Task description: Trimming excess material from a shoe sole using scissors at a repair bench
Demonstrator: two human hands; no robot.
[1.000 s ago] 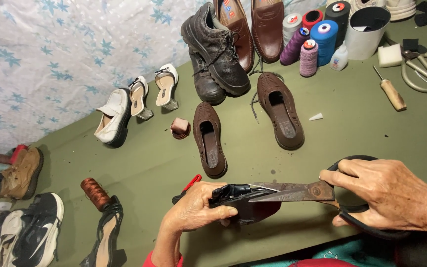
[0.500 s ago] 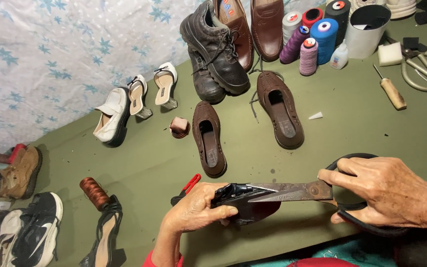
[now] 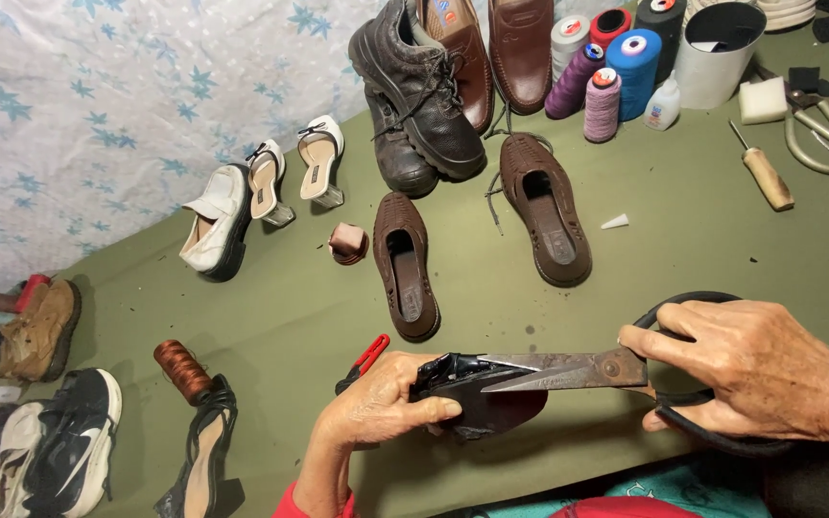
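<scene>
My left hand (image 3: 376, 403) grips a dark piece of leather or rubber sole (image 3: 482, 398) just above the green work surface. My right hand (image 3: 750, 369) holds large black-handled scissors (image 3: 578, 369), fingers through the loops. The blades point left and bite into the dark piece near my left fingers. A red-handled tool (image 3: 365, 360) lies just behind my left hand.
A pair of brown woven slip-ons (image 3: 407, 264) (image 3: 544, 221) lies ahead, with dark boots (image 3: 419, 91) and brown dress shoes behind. Thread cones (image 3: 630, 67), a white cup (image 3: 717, 48) and an awl (image 3: 765, 173) sit top right. White heels (image 3: 271, 182), sneakers (image 3: 59, 441), a brown thread spool (image 3: 182, 369) sit left.
The scissors and both hands have barely shifted; the blades stay in the dark piece, closing slightly along the cut.
</scene>
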